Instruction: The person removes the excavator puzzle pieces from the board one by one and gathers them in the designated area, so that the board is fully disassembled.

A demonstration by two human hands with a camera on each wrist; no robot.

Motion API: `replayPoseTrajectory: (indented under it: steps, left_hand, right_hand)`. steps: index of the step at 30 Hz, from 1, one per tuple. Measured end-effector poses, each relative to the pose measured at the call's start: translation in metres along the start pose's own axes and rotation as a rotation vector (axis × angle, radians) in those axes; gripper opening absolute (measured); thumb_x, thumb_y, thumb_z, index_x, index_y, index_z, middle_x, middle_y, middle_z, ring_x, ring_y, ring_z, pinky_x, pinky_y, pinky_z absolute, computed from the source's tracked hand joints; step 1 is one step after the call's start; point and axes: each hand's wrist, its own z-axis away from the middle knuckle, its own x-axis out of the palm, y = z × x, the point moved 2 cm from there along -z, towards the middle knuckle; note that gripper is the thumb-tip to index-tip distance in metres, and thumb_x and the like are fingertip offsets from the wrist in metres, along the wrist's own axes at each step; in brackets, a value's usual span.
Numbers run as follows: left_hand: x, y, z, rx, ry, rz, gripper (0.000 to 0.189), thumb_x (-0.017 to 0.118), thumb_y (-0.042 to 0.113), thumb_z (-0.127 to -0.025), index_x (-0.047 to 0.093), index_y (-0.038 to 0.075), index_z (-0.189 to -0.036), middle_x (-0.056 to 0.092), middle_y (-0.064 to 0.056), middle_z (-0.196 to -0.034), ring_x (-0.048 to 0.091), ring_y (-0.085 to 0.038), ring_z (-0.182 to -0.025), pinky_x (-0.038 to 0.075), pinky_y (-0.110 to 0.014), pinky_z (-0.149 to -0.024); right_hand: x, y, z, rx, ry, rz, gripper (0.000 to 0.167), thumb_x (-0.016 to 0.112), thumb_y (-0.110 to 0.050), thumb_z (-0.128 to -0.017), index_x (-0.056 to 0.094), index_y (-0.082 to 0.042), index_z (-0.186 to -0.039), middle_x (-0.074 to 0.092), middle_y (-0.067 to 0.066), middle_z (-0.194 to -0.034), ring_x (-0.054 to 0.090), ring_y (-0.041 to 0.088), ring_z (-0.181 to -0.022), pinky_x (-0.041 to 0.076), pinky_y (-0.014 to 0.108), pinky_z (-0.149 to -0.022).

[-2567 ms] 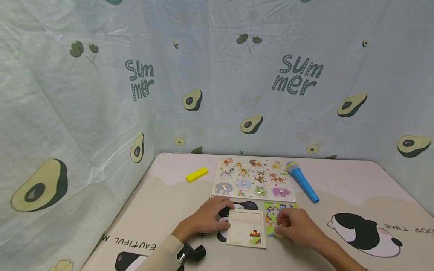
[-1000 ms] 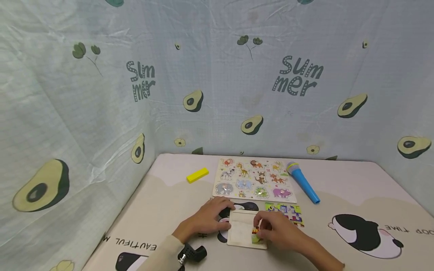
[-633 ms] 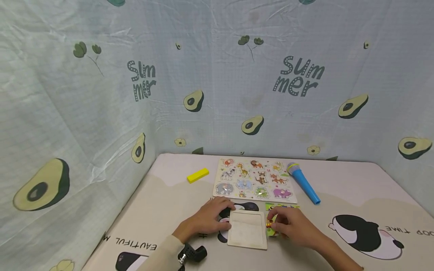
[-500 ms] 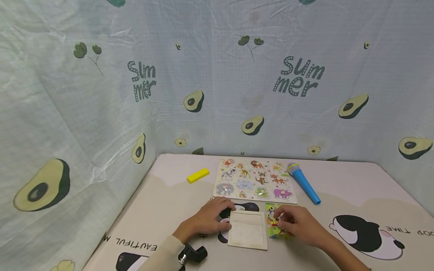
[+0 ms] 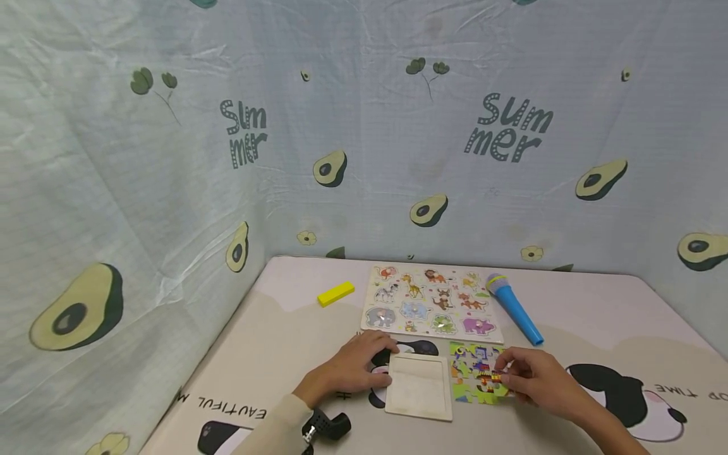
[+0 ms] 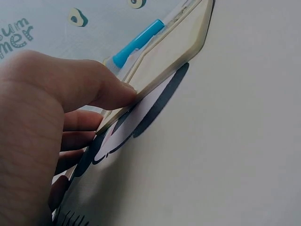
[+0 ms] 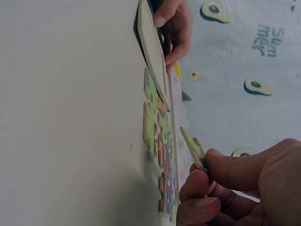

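Note:
My right hand (image 5: pixel 540 381) pinches a small jigsaw piece (image 7: pixel 193 147) between thumb and fingers, a little above the table. Below and beside it lie several green, printed jigsaw pieces (image 5: pixel 465 366), grouped close together. To their left is a square wooden puzzle tray (image 5: pixel 419 387) with a raised rim and a bare inside. My left hand (image 5: pixel 354 366) rests at the tray's left side. Its straight thumb (image 6: pixel 110 89) touches the rim, and its other fingers lie by the far left corner. In the right wrist view, the pieces lie partly overlapped by the tray's edge.
Behind the tray lies an animal puzzle board (image 5: pixel 429 300). A blue toy microphone (image 5: pixel 519 313) is at its right and a yellow block (image 5: pixel 336 294) at its left. A black device (image 5: pixel 330 425) is at the left wrist. Printed cloth (image 5: pixel 364 126) walls surround the table.
My right hand was over the tray's near right corner. It has lifted the jigsaw piece out and carried it right, over the other pieces. My left hand has stayed at the tray.

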Motion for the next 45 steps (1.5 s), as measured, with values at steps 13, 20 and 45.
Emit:
replayPoseTrajectory:
  steps: [13, 20, 45]
  left_hand:
    - [0.0, -0.001, 0.002, 0.006, -0.008, 0.002, 0.048, 0.066, 0.041, -0.088, 0.059, 0.025, -0.133, 0.05, 0.002, -0.148, 0.039, -0.019, -0.143, 0.031, -0.051, -0.118]
    - [-0.001, -0.003, 0.002, -0.004, 0.007, 0.005, 0.048, 0.067, 0.041, -0.087, 0.059, 0.025, -0.132, 0.05, 0.001, -0.148, 0.04, -0.02, -0.142, 0.031, -0.051, -0.118]
    - [0.001, -0.008, 0.008, -0.015, 0.007, 0.042, 0.048, 0.065, 0.036, -0.09, 0.059, 0.022, -0.136, 0.049, 0.001, -0.15, 0.04, -0.021, -0.143, 0.031, -0.051, -0.119]
  right_hand:
    - [-0.001, 0.022, 0.007, 0.062, 0.01, 0.0, 0.018, 0.071, -0.01, -0.093, 0.061, -0.002, -0.107, 0.06, 0.005, -0.073, 0.057, 0.019, -0.058, 0.049, 0.029, -0.049]
    - [0.004, 0.022, 0.005, 0.051, 0.071, 0.055, 0.02, 0.075, -0.013, -0.09, 0.058, -0.005, -0.097, 0.059, 0.004, -0.07, 0.056, 0.017, -0.055, 0.047, 0.028, -0.047]
    - [0.014, 0.017, 0.0, 0.038, 0.089, 0.226, 0.027, 0.077, -0.019, -0.089, 0.052, -0.011, -0.083, 0.05, 0.0, -0.07, 0.05, 0.012, -0.059, 0.04, 0.023, -0.05]
